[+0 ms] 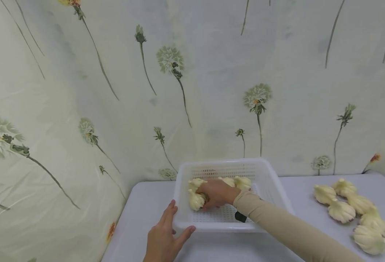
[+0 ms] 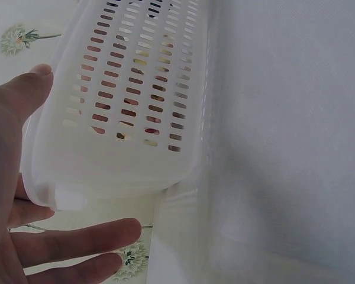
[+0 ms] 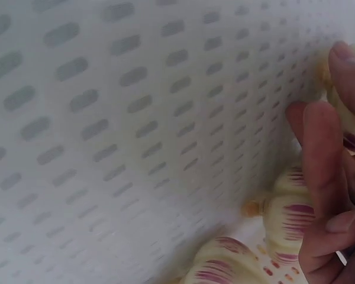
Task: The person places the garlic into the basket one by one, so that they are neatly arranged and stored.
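Observation:
Inside a white perforated plastic basket, my right hand pinches a garlic bulb between thumb and fingers near the left wall. Another view of that side shows a pale garlic bulb right at the fingertips. Other garlic bulbs sit along the basket's back, partly hidden by the hand; purple streaks mark them in the right wrist view. My left hand is at the basket's front left corner, fingers extended along the left side and thumb at the front. In the left wrist view, its thumb lies against the rim.
Several more garlic bulbs lie in a loose group on the white table, right of the basket. Behind the table hangs a dandelion-print sheet. A small black object shows beneath the right wrist.

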`<state>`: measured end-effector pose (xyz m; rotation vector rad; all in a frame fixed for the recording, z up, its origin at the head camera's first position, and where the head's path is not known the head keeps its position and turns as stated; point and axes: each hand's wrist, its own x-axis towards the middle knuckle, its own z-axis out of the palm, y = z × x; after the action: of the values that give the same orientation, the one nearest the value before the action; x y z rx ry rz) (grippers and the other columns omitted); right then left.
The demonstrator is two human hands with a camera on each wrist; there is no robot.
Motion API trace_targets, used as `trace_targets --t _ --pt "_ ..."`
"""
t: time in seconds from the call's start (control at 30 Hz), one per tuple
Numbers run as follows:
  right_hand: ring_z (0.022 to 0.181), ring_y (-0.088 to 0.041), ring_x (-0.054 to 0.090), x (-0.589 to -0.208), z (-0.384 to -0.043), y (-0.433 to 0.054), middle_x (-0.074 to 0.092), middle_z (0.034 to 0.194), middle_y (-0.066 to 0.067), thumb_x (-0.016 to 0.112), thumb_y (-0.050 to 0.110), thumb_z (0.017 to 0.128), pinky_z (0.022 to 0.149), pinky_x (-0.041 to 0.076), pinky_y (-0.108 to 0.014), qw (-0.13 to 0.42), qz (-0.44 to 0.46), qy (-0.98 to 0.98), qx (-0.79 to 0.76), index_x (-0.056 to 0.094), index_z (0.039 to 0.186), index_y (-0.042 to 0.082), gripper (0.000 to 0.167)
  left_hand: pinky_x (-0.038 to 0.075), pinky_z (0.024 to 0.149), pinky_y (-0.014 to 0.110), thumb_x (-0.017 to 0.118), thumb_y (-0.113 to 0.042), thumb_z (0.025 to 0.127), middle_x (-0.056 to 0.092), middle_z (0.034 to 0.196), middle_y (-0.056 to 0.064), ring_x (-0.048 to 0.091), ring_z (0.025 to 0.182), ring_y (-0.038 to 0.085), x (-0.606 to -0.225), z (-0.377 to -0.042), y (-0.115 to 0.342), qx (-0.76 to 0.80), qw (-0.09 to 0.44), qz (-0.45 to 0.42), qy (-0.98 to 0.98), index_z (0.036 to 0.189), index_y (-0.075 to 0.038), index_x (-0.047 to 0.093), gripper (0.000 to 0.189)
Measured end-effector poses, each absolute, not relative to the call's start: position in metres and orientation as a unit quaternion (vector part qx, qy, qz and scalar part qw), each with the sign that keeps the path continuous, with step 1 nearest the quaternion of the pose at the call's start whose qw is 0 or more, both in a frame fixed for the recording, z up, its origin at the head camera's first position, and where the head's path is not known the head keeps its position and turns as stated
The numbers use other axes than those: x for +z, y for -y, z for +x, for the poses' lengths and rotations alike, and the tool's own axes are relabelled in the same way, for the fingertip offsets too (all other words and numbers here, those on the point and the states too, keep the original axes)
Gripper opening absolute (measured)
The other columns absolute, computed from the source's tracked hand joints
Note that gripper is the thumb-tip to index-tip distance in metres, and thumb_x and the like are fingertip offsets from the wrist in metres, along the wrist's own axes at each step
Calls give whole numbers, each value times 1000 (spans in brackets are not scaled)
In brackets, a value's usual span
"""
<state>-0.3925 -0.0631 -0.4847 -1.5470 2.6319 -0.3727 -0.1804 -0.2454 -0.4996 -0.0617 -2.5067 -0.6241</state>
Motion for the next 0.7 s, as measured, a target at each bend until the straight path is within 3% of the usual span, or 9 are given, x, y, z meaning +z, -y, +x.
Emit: trace_targets --t 0.1,0.3,0.47,0.57,0.7 --pt "74 -5 55 -484 -393 62 64 85 15 98 36 75 67 47 -27 47 -494 -858 -131 75 101 27 36 52 58 23 77 -62 90 74 133 9 67 60 2 -499 -181 245 -240 274 -23 931 152 -4 53 88" --pt "69 -4 59 -487 -394 60 73 98 8 100 33 73 63 52 -25 77 -470 -865 -158 71 134 19 68 49 55 21 75 -64 91 75 130 9 64 59 0 -499 -180 244 -237 260 -13 936 153 -3 51 91" --pt "85 -10 66 -486 -396 59 77 113 2 101 36 70 81 58 -34 63 -465 -868 -161 68 140 16 80 48 55 20 76 -64 91 76 127 8 64 58 0 -499 -181 244 -229 273 -20 934 152 -2 52 90" --pt "105 -17 67 -485 -397 59 74 133 -1 102 36 68 98 55 -42 61 -463 -868 -169 69 139 17 80 49 56 21 76 -63 91 76 128 8 65 59 1 -499 -180 245 -229 274 -23 934 151 -2 53 89" --pt "106 -18 69 -481 -397 57 75 129 -1 101 36 70 99 55 -43 73 -459 -865 -189 69 140 17 80 51 58 23 75 -64 92 75 130 9 67 60 3 -497 -181 244 -235 264 -20 935 152 -3 52 88"
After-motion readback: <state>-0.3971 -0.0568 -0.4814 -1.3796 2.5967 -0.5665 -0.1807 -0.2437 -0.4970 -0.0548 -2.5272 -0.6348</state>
